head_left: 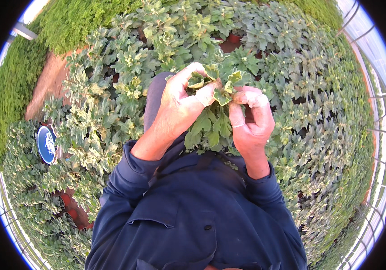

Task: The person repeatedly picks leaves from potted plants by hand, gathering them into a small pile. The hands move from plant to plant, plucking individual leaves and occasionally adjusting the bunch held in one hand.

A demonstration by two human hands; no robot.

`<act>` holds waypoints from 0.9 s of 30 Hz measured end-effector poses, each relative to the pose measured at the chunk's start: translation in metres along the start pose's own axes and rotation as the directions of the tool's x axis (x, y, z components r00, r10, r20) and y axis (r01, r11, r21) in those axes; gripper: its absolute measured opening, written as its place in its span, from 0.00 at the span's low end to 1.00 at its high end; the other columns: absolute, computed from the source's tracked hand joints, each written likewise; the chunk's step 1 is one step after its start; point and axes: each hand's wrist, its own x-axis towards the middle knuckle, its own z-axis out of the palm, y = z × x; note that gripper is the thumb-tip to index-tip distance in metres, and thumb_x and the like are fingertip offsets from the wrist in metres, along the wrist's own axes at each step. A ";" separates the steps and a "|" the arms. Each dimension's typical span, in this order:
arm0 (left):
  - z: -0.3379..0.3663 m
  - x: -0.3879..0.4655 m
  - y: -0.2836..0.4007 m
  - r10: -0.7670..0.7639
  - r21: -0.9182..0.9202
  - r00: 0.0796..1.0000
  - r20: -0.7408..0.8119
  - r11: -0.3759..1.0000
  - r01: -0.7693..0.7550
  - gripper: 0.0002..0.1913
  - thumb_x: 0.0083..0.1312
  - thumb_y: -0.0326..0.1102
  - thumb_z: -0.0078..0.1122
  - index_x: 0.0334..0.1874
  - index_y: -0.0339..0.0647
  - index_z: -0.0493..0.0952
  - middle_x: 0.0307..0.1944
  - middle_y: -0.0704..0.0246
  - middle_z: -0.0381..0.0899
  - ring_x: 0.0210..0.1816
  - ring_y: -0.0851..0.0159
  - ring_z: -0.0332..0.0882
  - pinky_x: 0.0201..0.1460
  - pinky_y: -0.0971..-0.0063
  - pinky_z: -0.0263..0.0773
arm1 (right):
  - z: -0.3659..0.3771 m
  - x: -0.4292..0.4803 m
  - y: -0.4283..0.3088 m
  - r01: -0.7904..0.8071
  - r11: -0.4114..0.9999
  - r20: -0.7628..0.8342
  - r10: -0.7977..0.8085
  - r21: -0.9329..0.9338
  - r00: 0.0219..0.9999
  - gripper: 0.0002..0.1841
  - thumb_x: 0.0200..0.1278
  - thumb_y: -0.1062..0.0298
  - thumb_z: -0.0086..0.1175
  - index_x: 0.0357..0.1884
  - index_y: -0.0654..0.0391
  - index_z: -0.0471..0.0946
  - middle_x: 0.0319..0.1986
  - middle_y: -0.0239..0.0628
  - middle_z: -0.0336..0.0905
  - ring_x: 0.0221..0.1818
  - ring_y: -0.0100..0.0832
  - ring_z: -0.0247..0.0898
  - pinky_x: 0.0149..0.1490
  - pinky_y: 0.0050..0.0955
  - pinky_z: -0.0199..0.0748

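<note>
A leafy chrysanthemum-like plant (210,130) stands close in front of my body, its top between my two hands. My left hand (183,98) reaches in from the left, with thumb and fingers closed on a leafy shoot (196,81). On the right, my right hand (253,118) pinches with thumb and forefinger at a curled, pale-edged shoot tip (225,96). Pale tape or finger covers wrap some fingertips of both hands. Whatever lies exactly between the pinching fingertips is too small to make out.
Dense potted plants (314,101) surround me on all sides. To the left, a blue bowl (46,145) holds thin white strips. Red pots (73,213) show in a gap at lower left. A bare soil path (49,81) runs at upper left, beside feathery green plants (81,20).
</note>
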 end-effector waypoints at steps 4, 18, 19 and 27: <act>0.002 -0.002 0.002 -0.041 0.054 0.998 -0.039 0.998 0.043 0.08 0.68 0.30 0.63 0.45 0.40 0.74 0.43 0.74 0.80 0.43 0.79 0.75 0.47 0.82 0.71 | 0.007 -0.001 -0.002 -0.050 0.999 -0.037 0.050 -0.011 0.998 0.11 0.61 0.86 0.61 0.42 0.60 0.78 0.45 0.43 0.82 0.44 0.31 0.80 0.50 0.26 0.77; -0.003 -0.003 0.009 0.062 0.152 0.998 0.000 0.986 -0.062 0.11 0.63 0.20 0.62 0.46 0.38 0.76 0.41 0.74 0.80 0.42 0.78 0.75 0.47 0.80 0.73 | 0.008 0.013 -0.002 0.224 0.956 0.027 -0.223 -0.190 0.974 0.15 0.58 0.84 0.63 0.48 0.60 0.82 0.41 0.44 0.84 0.40 0.41 0.82 0.44 0.32 0.80; -0.003 -0.003 0.009 0.051 0.147 0.999 -0.004 0.988 -0.050 0.11 0.63 0.20 0.62 0.46 0.38 0.76 0.42 0.74 0.80 0.42 0.77 0.76 0.48 0.80 0.74 | 0.009 0.014 -0.003 0.221 0.955 0.027 -0.220 -0.199 0.975 0.15 0.58 0.84 0.64 0.47 0.60 0.82 0.41 0.44 0.84 0.39 0.41 0.82 0.44 0.32 0.80; -0.007 -0.005 0.012 0.065 0.209 0.997 0.030 0.975 -0.070 0.11 0.62 0.21 0.64 0.45 0.39 0.77 0.42 0.74 0.81 0.45 0.76 0.76 0.50 0.79 0.74 | 0.009 0.014 -0.007 0.138 0.976 0.013 -0.138 -0.166 0.990 0.15 0.57 0.80 0.66 0.46 0.62 0.79 0.38 0.42 0.83 0.37 0.38 0.81 0.44 0.31 0.79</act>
